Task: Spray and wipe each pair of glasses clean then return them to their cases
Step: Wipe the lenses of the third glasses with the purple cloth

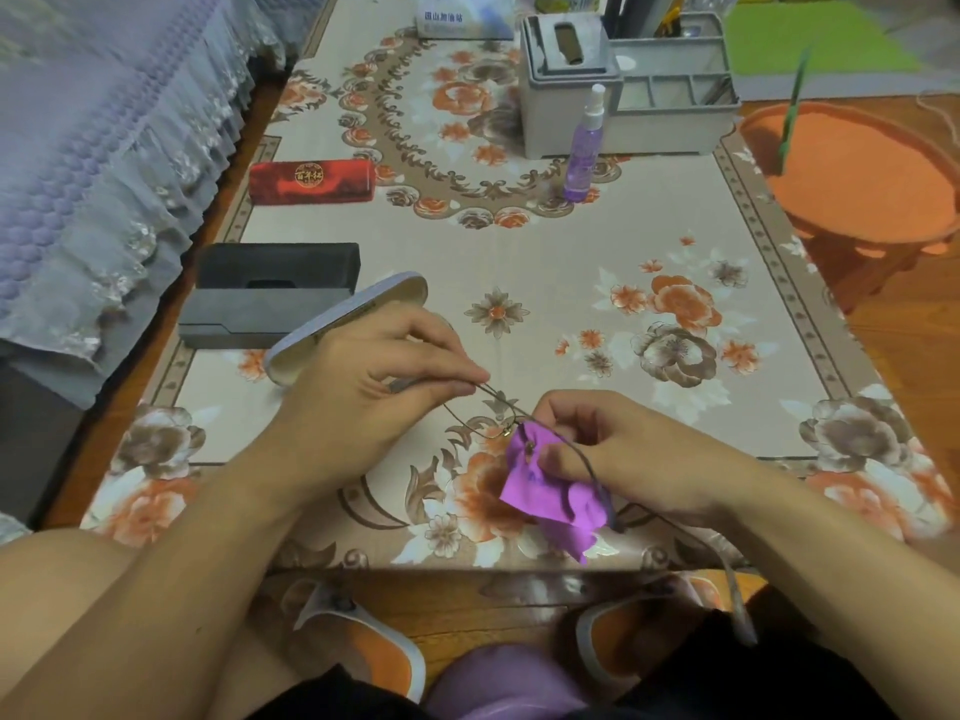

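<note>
A thin wire-framed pair of glasses [498, 407] is held in the air just above the near part of the worktop [571, 262], between the two hands. The left hand [374, 376] pinches one slim temple arm between thumb and fingertips, fingers curled. The right hand [618, 449] grips a crumpled purple cloth [550, 491], soft and matte, folded around one lens, with the thumb pressed onto the fabric; the other temple arm trails back across that hand's wrist.

Just behind the left hand lies an open oval case [343, 324], its pale lid edge smooth and rounded, partly hidden by the hand. Touching or just beside it to the left is a flat, rectangular dark grey case [270, 293] with a matte surface, its flap open. Farther back sits a closed red case [311, 181], a glossy box with rounded ends and a gold round emblem.

A slender clear spray bottle [584, 148] of violet liquid with a white nozzle stands upright near the far middle, just in front of a grey plastic organiser [623, 90] with square compartments. The worktop wears a beige cloth printed with orange and brown flowers. An orange plastic stool [857, 174] with a round seat stands to the right, and a lilac lace-edged bedspread [104, 122] hangs at the left.
</note>
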